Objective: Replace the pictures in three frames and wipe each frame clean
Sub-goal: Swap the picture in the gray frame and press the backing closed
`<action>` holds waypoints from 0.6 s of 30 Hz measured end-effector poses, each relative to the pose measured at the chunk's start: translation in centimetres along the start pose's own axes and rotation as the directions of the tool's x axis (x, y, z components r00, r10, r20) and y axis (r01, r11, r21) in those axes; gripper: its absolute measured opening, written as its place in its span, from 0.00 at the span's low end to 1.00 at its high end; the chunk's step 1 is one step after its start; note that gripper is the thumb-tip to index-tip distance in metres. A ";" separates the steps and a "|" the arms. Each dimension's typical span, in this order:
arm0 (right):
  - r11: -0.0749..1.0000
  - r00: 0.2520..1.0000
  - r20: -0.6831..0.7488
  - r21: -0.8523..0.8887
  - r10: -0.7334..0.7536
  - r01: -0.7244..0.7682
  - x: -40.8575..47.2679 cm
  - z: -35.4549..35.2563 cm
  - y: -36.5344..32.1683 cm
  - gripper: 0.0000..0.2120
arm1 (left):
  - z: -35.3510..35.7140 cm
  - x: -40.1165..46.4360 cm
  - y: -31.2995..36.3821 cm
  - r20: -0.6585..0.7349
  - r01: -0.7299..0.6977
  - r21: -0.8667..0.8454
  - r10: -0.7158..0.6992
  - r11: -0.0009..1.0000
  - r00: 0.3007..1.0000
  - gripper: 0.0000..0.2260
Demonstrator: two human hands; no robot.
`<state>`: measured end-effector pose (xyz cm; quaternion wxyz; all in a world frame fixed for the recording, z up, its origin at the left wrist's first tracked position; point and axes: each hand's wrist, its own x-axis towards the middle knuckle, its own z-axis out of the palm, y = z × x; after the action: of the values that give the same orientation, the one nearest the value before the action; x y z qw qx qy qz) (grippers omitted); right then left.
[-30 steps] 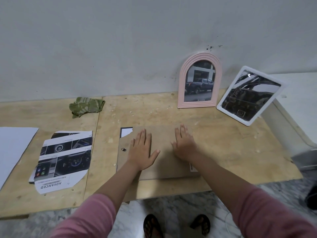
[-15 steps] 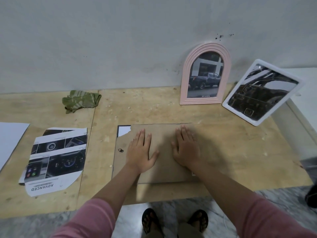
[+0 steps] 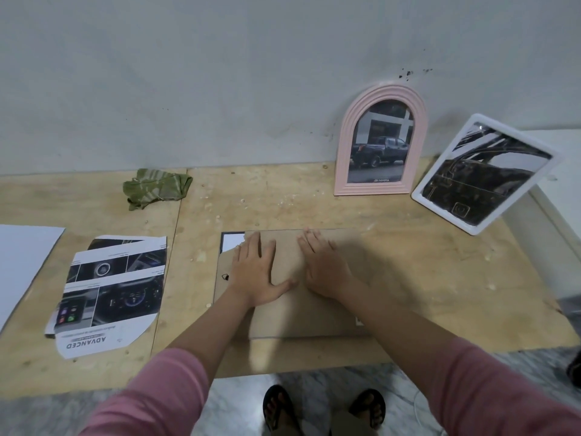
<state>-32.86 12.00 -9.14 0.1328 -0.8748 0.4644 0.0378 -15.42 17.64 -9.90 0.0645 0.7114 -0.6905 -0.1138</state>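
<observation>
A picture frame lies face down on the wooden table, its brown cardboard backing (image 3: 292, 313) up, with a torn top-left corner showing white paper. My left hand (image 3: 256, 273) and my right hand (image 3: 323, 267) both press flat on the backing, fingers straight and pointing toward the wall. A pink arched frame (image 3: 344, 146) with a truck picture leans on the wall. A white rectangular frame (image 3: 485, 173) with a dark car picture leans at the right. A green cloth (image 3: 155, 187) lies crumpled at the back left.
Loose car-brochure pictures (image 3: 110, 289) lie on the table (image 3: 440, 294) to the left, with a white sheet (image 3: 22, 259) at the far left edge. A white cabinet (image 3: 562, 196) stands at the right. My sandalled feet show below the table's front edge.
Both hands stay flat on the cardboard backing; the right hand has slid slightly closer to the left. The camera has tilted a little.
</observation>
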 end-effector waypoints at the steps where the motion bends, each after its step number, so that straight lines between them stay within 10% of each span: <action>1: 1.000 1.000 -0.007 0.004 0.001 -0.001 0.2 0.2 0.0 0.32 | 0.1 0.0 -0.1 -0.004 -0.005 -0.008 0.005 1.000 1.000 0.42; 18: 1.000 0.999 0.044 0.018 -0.021 0.021 0.4 0.6 -0.2 0.35 | 0.3 0.0 -0.1 -0.039 0.000 -0.040 -0.002 0.999 0.999 0.42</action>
<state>-32.42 11.98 -9.73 0.1512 -0.8773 0.4525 0.0517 -15.41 17.69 -10.17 0.0923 0.7123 -0.6864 -0.1138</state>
